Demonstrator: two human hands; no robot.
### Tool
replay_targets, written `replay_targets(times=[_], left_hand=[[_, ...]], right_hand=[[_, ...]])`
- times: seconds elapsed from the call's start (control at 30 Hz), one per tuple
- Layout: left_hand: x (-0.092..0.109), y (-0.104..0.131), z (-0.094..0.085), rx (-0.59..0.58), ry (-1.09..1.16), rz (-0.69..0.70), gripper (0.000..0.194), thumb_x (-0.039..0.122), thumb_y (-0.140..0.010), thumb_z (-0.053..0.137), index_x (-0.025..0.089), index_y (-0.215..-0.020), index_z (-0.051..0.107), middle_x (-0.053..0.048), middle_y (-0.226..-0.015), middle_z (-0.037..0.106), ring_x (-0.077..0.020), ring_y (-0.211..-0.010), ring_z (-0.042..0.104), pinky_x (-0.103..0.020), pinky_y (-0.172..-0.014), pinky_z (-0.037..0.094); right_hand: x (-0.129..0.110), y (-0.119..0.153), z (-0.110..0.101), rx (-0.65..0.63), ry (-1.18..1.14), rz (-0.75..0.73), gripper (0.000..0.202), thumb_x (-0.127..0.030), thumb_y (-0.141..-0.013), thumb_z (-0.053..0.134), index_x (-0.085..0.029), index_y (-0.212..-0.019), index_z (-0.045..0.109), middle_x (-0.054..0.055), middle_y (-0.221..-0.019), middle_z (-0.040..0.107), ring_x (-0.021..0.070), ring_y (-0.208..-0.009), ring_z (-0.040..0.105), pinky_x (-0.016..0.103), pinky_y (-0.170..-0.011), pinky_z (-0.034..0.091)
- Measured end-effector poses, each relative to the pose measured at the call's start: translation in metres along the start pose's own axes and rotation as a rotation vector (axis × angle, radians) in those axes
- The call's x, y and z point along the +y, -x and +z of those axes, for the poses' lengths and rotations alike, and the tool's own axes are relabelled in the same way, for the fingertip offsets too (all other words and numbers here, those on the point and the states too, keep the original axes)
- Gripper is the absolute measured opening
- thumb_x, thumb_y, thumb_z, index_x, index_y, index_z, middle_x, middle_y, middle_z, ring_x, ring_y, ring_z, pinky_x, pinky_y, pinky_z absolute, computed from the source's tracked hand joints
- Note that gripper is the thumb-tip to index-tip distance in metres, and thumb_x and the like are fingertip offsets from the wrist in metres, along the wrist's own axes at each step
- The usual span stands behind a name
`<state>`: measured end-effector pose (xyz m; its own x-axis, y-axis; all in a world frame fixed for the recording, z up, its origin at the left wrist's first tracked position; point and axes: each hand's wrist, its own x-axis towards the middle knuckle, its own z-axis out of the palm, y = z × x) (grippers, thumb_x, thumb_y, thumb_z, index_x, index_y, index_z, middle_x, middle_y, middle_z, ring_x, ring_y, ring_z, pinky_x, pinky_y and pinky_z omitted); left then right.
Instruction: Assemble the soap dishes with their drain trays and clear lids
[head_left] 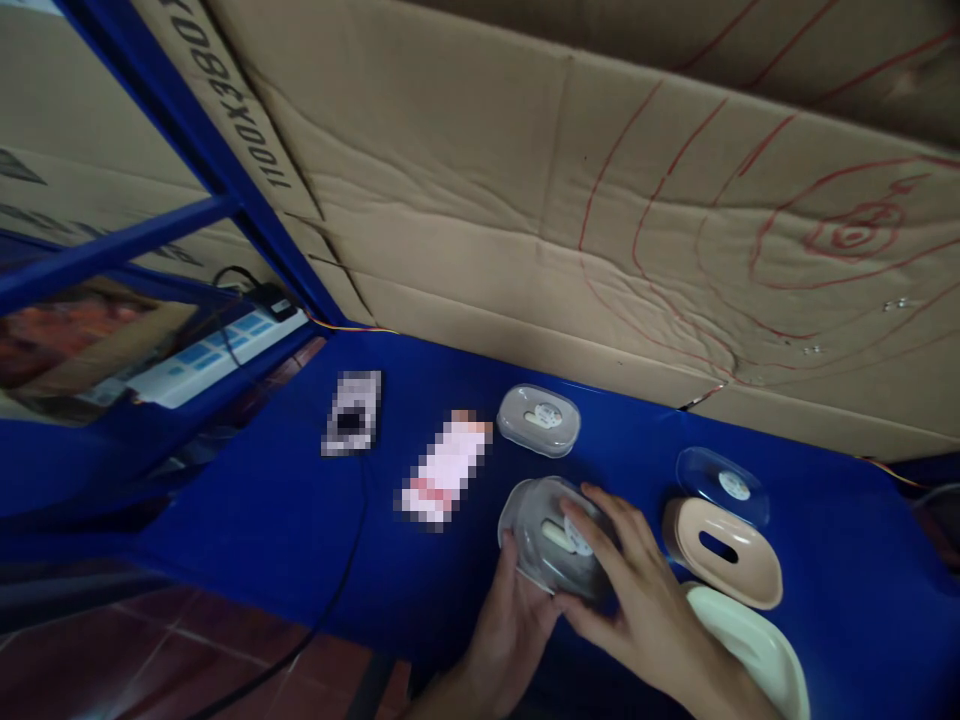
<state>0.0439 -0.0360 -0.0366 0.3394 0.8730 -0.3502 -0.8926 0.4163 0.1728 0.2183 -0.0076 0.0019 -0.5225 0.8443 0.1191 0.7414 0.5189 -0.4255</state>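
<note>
Both hands hold a grey oval box with a clear lid (551, 575), which looks like a soap box, above the near edge of the blue table. My left hand (510, 625) supports it from below, thumb against its left side. The fingers of my right hand (637, 570) press over the top and right side of the lid, near a round label. Behind it a similar grey lidded box (517, 408) sits on the table. To the right lie a clear lid (694, 470), a beige oval part with a slot (754, 580) and a pale green tray (757, 640), partly hidden by my right forearm.
A blurred-out phone-like object (364, 390) with a cable and a blurred pink-white item (457, 455) lie left on the blue table (262, 510). Cardboard (465, 200) with red drawn rings stands behind. A blue metal frame (180, 225) and a power strip (217, 355) are at the left.
</note>
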Motion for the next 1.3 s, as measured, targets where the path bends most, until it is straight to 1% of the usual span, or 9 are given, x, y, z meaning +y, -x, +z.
replay_targets(times=[0.07, 0.23, 0.43, 0.57, 0.8, 0.97, 1.07, 1.2, 1.3], left_hand=[[0.001, 0.001, 0.004, 0.007, -0.041, -0.02, 0.058, 0.064, -0.09, 0.063, 0.024, -0.132, 0.071, -0.005, -0.141, 0.07, -0.0282, -0.151, 0.041, -0.042, -0.129, 0.021], [-0.004, 0.006, -0.002, 0.023, -0.121, -0.029, 0.062, 0.069, -0.085, 0.064, 0.024, -0.127, 0.074, -0.006, -0.14, 0.07, -0.0308, -0.151, 0.041, -0.045, -0.129, 0.02], [-0.007, 0.012, -0.009, 0.018, -0.19, 0.011, 0.064, 0.071, -0.084, 0.064, 0.023, -0.125, 0.075, -0.009, -0.137, 0.072, -0.0333, -0.147, 0.047, -0.05, -0.128, 0.022], [-0.006, 0.014, -0.017, -0.012, -0.242, 0.029, 0.063, 0.069, -0.086, 0.064, 0.023, -0.128, 0.073, -0.01, -0.139, 0.07, -0.034, -0.146, 0.048, -0.051, -0.128, 0.022], [-0.016, 0.017, -0.04, -0.104, -0.31, 0.036, 0.063, 0.069, -0.091, 0.052, 0.028, -0.137, 0.067, -0.009, -0.147, 0.065, -0.0315, -0.149, 0.043, -0.05, -0.13, 0.015], [-0.02, 0.021, -0.044, -0.122, -0.359, 0.023, 0.065, 0.068, -0.092, 0.053, 0.026, -0.141, 0.064, -0.01, -0.148, 0.063, -0.0333, -0.153, 0.035, -0.052, -0.13, 0.011], [-0.017, 0.028, -0.042, -0.069, -0.49, 0.002, 0.064, 0.065, -0.091, 0.057, 0.023, -0.14, 0.065, -0.01, -0.151, 0.06, -0.0346, -0.157, 0.025, -0.05, -0.13, 0.008], [-0.012, 0.039, -0.041, -0.015, -0.572, -0.011, 0.058, 0.055, -0.088, 0.068, 0.028, -0.14, 0.065, -0.006, -0.154, 0.057, -0.0323, -0.159, 0.014, -0.048, -0.129, 0.002], [-0.01, 0.044, -0.04, -0.043, -0.499, -0.009, 0.054, 0.052, -0.085, 0.073, 0.028, -0.134, 0.069, -0.006, -0.153, 0.058, -0.0317, -0.16, 0.009, -0.051, -0.128, -0.003]], right_hand=[[-0.009, 0.007, 0.006, 0.021, 0.031, -0.003, 0.081, -0.038, -0.091, 0.07, -0.034, -0.162, 0.03, 0.012, -0.161, 0.034, 0.0378, -0.142, 0.043, 0.057, -0.111, 0.048], [0.002, 0.012, 0.011, 0.045, 0.008, -0.069, 0.088, -0.035, -0.087, 0.077, -0.035, -0.161, 0.03, 0.014, -0.158, 0.03, 0.0401, -0.141, 0.041, 0.06, -0.109, 0.049], [0.003, 0.012, 0.01, -0.04, -0.105, -0.112, 0.092, -0.029, -0.079, 0.082, -0.031, -0.157, 0.034, 0.015, -0.162, 0.019, 0.0364, -0.147, 0.04, 0.045, -0.11, 0.053], [0.005, 0.011, 0.006, -0.07, -0.135, -0.159, 0.095, -0.023, -0.073, 0.083, -0.03, -0.155, 0.034, 0.014, -0.165, 0.017, 0.0362, -0.149, 0.039, 0.044, -0.113, 0.05], [0.001, 0.021, 0.006, 0.011, -0.154, -0.143, 0.094, -0.021, -0.073, 0.079, -0.029, -0.154, 0.034, 0.013, -0.167, 0.018, 0.0363, -0.149, 0.039, 0.046, -0.113, 0.05], [-0.002, 0.032, 0.007, 0.078, -0.094, -0.139, 0.094, -0.022, -0.073, 0.079, -0.03, -0.155, 0.035, 0.012, -0.169, 0.015, 0.0392, -0.149, 0.038, 0.05, -0.109, 0.054], [-0.001, 0.036, 0.002, 0.115, -0.056, -0.168, 0.098, -0.026, -0.075, 0.08, -0.035, -0.159, 0.03, 0.009, -0.17, 0.011, 0.0386, -0.148, 0.04, 0.049, -0.105, 0.057], [0.003, 0.047, -0.006, 0.079, -0.018, -0.187, 0.102, -0.026, -0.08, 0.083, -0.042, -0.162, 0.023, 0.006, -0.173, 0.007, 0.0379, -0.148, 0.042, 0.047, -0.104, 0.058], [0.006, 0.058, -0.008, 0.026, -0.051, -0.153, 0.102, -0.031, -0.081, 0.085, -0.046, -0.161, 0.024, 0.004, -0.174, 0.006, 0.039, -0.147, 0.043, 0.046, -0.101, 0.06]])
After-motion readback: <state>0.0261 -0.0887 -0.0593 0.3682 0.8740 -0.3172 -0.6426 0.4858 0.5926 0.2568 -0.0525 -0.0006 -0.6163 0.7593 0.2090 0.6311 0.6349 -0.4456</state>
